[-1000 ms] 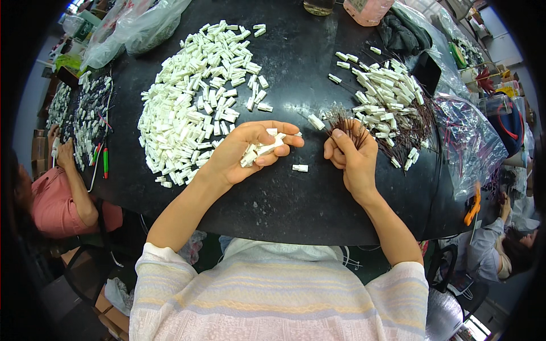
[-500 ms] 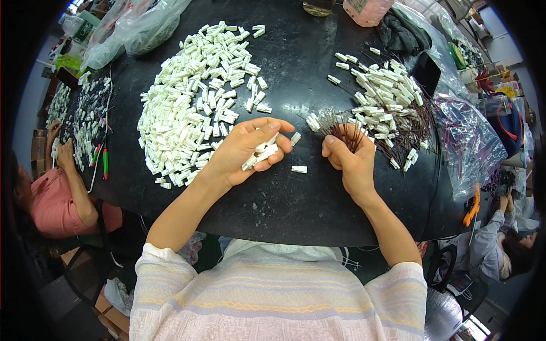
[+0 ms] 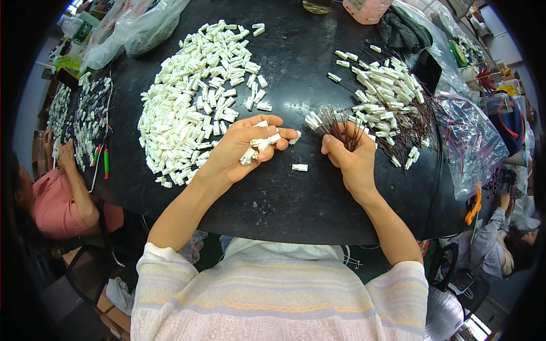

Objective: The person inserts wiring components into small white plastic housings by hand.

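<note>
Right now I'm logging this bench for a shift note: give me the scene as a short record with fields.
left hand: palm up, cupping several white connector housings
right hand: gripping a bundle of dark wires
between hands: one loose housing
left of table: big pile of white housings
right of table: wired connectors
nearby: a person in a pink shirt

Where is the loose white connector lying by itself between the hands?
In the head view, the lone white connector lies on the black table, between the left hand and right hand.
</note>
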`<action>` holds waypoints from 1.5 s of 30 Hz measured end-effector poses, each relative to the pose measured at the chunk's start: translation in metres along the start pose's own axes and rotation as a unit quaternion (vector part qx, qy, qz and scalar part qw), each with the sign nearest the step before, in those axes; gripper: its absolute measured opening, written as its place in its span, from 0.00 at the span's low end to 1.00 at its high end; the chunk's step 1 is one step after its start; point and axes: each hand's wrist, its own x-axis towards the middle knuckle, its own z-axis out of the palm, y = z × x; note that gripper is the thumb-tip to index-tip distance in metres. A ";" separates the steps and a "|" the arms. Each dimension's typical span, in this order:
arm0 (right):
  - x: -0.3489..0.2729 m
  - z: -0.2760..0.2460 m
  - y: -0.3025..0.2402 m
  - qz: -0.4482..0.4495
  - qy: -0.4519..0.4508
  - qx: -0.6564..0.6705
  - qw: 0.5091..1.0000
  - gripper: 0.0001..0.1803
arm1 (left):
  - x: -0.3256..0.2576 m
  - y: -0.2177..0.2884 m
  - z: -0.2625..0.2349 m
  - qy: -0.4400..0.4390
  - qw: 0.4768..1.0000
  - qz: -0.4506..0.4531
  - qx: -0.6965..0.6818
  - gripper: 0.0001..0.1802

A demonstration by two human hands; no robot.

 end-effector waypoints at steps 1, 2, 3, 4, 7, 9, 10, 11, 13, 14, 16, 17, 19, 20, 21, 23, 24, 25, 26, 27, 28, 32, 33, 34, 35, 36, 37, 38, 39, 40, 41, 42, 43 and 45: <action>0.000 0.000 0.000 0.001 0.000 -0.001 1.000 0.04 | 0.000 0.000 0.000 -0.001 1.000 0.006 -0.010 0.10; -0.001 0.001 -0.001 0.001 -0.001 -0.001 1.000 0.04 | 0.000 0.000 -0.002 0.000 1.000 0.007 -0.010 0.10; -0.002 0.003 -0.003 0.000 0.003 -0.016 1.000 0.04 | 0.001 0.000 -0.004 -0.018 0.999 0.004 -0.028 0.11; -0.003 0.004 -0.004 -0.001 0.006 -0.031 0.999 0.04 | 0.001 0.000 -0.005 -0.035 0.998 0.000 -0.047 0.13; -0.004 0.004 -0.003 -0.004 0.004 -0.039 0.999 0.04 | 0.000 0.001 0.000 0.022 0.999 -0.008 -0.035 0.15; -0.003 0.004 -0.003 -0.004 0.002 -0.034 0.999 0.03 | 0.001 0.000 -0.008 -0.013 1.000 -0.006 -0.016 0.16; -0.003 0.004 -0.003 -0.003 0.001 -0.029 1.000 0.03 | 0.002 0.000 -0.010 -0.048 0.999 -0.004 0.003 0.18; -0.003 0.004 -0.002 -0.003 0.001 -0.029 1.000 0.03 | 0.001 0.000 -0.010 -0.048 0.999 -0.004 0.004 0.18; -0.003 0.004 -0.001 -0.004 -0.002 -0.017 1.000 0.04 | -0.002 0.003 -0.001 -0.039 0.999 0.000 0.017 0.20; -0.003 0.004 -0.002 -0.004 -0.001 -0.017 1.000 0.04 | -0.001 0.003 -0.001 -0.040 0.999 0.000 0.017 0.20; -0.004 0.004 -0.003 -0.001 0.000 -0.023 1.000 0.04 | 0.000 0.003 -0.003 -0.046 0.999 -0.003 0.015 0.20; -0.004 0.004 -0.003 -0.001 0.000 -0.023 1.000 0.04 | 0.000 0.003 -0.002 -0.046 0.999 -0.003 0.015 0.20; -0.003 0.003 -0.002 -0.006 -0.004 -0.035 0.999 0.04 | -0.001 0.002 -0.001 -0.045 0.996 0.014 0.070 0.18; -0.004 0.003 -0.002 -0.005 -0.003 -0.035 0.999 0.04 | -0.001 0.002 0.001 -0.045 0.996 0.013 0.070 0.18; -0.004 0.004 -0.003 -0.015 -0.003 -0.043 0.999 0.04 | -0.002 0.003 0.003 -0.036 0.997 0.009 0.069 0.17; -0.005 0.004 -0.001 -0.024 -0.002 -0.051 0.998 0.04 | -0.002 0.001 0.004 -0.027 0.997 0.003 0.068 0.15; -0.005 0.003 0.003 -0.032 -0.007 -0.056 0.998 0.04 | -0.002 -0.001 0.002 -0.028 0.996 0.016 0.082 0.13; -0.005 0.003 0.004 -0.039 -0.012 -0.061 0.997 0.05 | -0.002 -0.002 0.001 -0.028 0.995 0.028 0.095 0.11; -0.006 0.004 0.003 -0.038 -0.012 -0.061 0.997 0.05 | -0.002 -0.002 0.001 -0.028 0.995 0.026 0.095 0.11; -0.006 0.006 0.001 -0.051 -0.008 -0.054 0.997 0.05 | -0.002 -0.002 0.001 -0.028 0.995 0.026 0.093 0.10; -0.007 0.008 0.000 -0.065 -0.004 -0.046 0.997 0.05 | -0.002 -0.002 0.001 -0.027 0.995 0.025 0.090 0.09; -0.007 0.004 0.003 -0.066 -0.008 -0.062 0.996 0.04 | -0.001 -0.003 0.001 -0.017 0.994 0.032 0.106 0.08; -0.006 0.004 0.003 -0.067 -0.008 -0.056 0.996 0.04 | -0.001 -0.002 0.002 -0.013 0.994 0.030 0.109 0.08; -0.006 0.004 0.002 -0.067 -0.009 -0.050 0.996 0.04 | -0.001 -0.002 0.002 -0.008 0.993 0.028 0.112 0.08; -0.007 0.004 0.001 -0.066 -0.008 -0.050 0.997 0.04 | -0.001 -0.003 0.002 -0.008 0.993 0.027 0.112 0.08; -0.007 0.005 0.000 -0.063 -0.011 -0.054 0.996 0.04 | -0.001 -0.003 0.002 -0.007 0.993 0.027 0.117 0.09; -0.007 0.006 0.000 -0.060 -0.014 -0.058 0.996 0.04 | -0.001 -0.004 0.003 -0.006 0.992 0.026 0.122 0.09; -0.007 0.006 0.000 -0.060 -0.014 -0.058 0.996 0.04 | -0.002 -0.004 0.003 -0.005 0.992 0.026 0.123 0.09; -0.008 0.006 0.000 -0.055 -0.013 -0.061 0.996 0.04 | -0.002 -0.005 0.004 -0.001 0.989 0.034 0.141 0.08; -0.008 0.006 -0.001 -0.051 -0.012 -0.065 0.996 0.04 | -0.003 -0.006 0.005 0.003 0.986 0.042 0.160 0.08; -0.008 0.006 0.000 -0.050 -0.011 -0.065 0.997 0.04 | -0.003 -0.006 0.006 0.002 0.986 0.041 0.160 0.08; -0.008 0.005 0.001 -0.061 -0.015 -0.058 0.996 0.04 | -0.003 -0.007 0.007 0.007 0.983 0.043 0.181 0.07; -0.008 0.005 0.003 -0.071 -0.019 -0.050 0.996 0.04 | -0.003 -0.007 0.008 0.012 0.978 0.045 0.202 0.07; -0.008 0.005 0.002 -0.066 -0.021 -0.048 0.996 0.05 | -0.004 -0.009 0.010 0.008 0.976 0.047 0.214 0.06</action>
